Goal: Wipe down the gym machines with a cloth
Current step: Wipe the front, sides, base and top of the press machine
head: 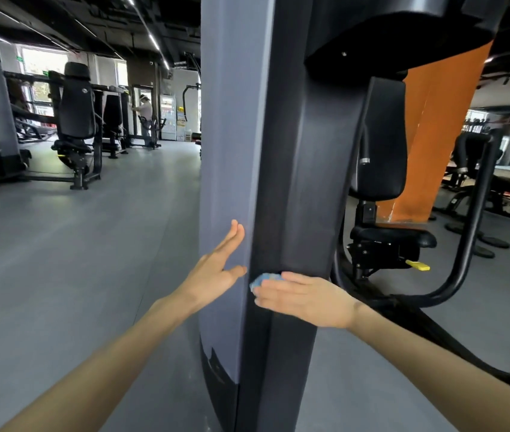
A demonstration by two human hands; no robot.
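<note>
A tall gym machine column point(281, 157) fills the middle of the view, with a grey-blue left face and a dark right face. My right hand point(305, 299) lies flat with straight fingers on the dark face and presses a small blue cloth point(264, 279) against it; only the cloth's edge shows past my fingertips. My left hand point(216, 268) has straight fingers and touches the grey-blue face near the column's corner, a little above and left of the cloth.
The machine's black seat point(392, 236) with a yellow lever point(418, 265) and a curved black frame tube point(471, 238) stand right of the column. An orange pillar point(434, 135) rises behind. Other machines point(76, 123) and a person point(145, 115) are far left across grey floor.
</note>
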